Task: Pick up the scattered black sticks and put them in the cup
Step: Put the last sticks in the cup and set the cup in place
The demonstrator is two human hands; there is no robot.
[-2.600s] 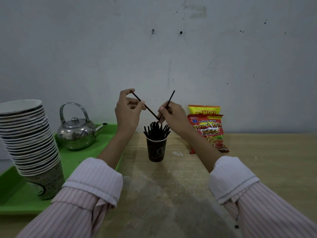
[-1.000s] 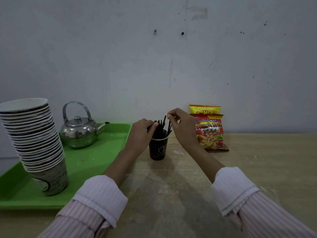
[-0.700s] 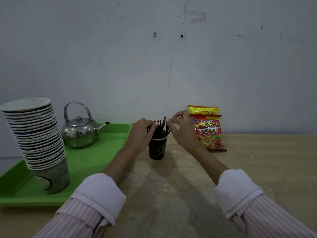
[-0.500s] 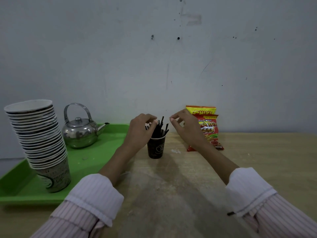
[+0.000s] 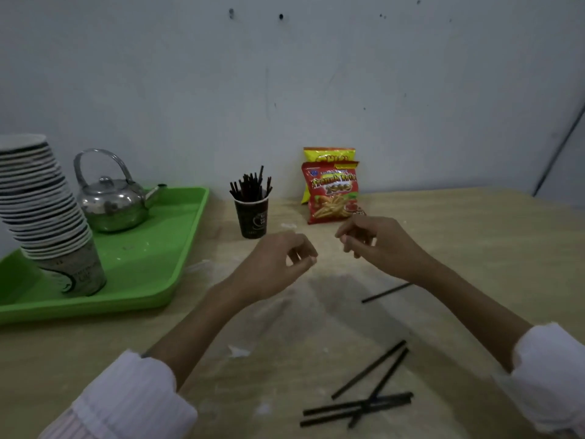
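Neither grip has hold of anything. The left grip [image 5: 275,264] hovers over the middle of the surface [image 5: 474,248] with its fingers loosely curled, thumb and forefinger tips close together. The right grip [image 5: 376,245] hangs just beside it to the right, its fingers likewise slack and bent. Five black sticks lie loose on the wood. A single stick [image 5: 386,293] runs out from under the right forearm, partly hidden by it. A crossed heap of four sticks [image 5: 368,402] lies toward the near edge, two nearly parallel to that edge and two slanting across them. One dark paper cup [image 5: 251,220] stands upright toward the far edge, beyond the left grip and apart from it. A bundle of black sticks [image 5: 250,186] stands out of its mouth; how many are in it I cannot tell. Just left of the cup is the right rim of one green tray [image 5: 152,255], which takes up the left side of the surface. The tray carries one steel kettle [image 5: 110,201] and one tilted stack of paper cups [image 5: 41,210], too many to count surely. Two bags lean on the wall [image 5: 285,90] at the far edge, right of the cup: a red snack bag [image 5: 332,191] in front and a yellow snack bag [image 5: 329,153] behind it. Pale smears mark the wood between the grips and the cup, and plain wood stretches from the right grip to the far right corner.
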